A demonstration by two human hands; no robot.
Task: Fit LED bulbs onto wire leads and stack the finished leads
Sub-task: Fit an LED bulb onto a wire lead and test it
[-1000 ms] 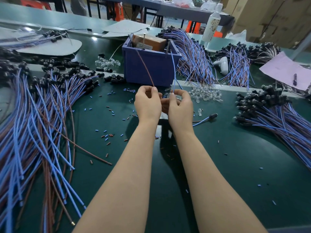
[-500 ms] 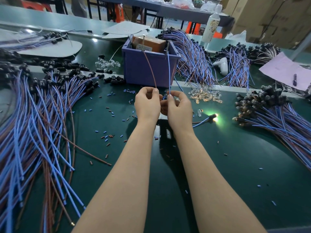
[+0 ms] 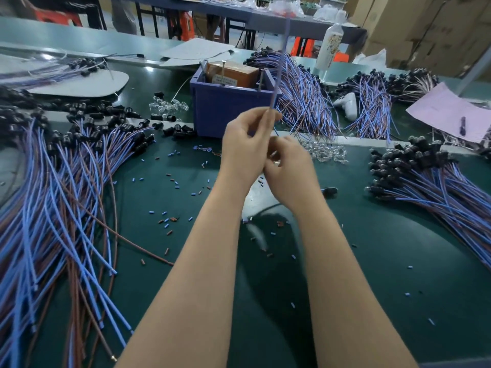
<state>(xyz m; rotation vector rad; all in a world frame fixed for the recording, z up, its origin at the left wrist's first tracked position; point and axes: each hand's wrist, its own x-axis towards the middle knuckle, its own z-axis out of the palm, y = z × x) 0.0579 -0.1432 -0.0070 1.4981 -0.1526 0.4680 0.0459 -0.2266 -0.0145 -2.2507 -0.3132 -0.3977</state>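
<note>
Lead (image 3: 279, 65), thin, smooth and blue, stood before the boxy bin (image 3: 225, 107), left hand (image 3: 247, 150) pinching it; right hand's (image 3: 289, 171) hold unclear.

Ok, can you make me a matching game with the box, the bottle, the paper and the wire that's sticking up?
Things:
1. box
2. bottle
3. paper
4. wire

Matches:
A. pink, lying flat
B. pinched by the left hand, pointing up
C. dark blue
D. white, standing upright

Pairs: 1-C, 2-D, 3-A, 4-B
</note>
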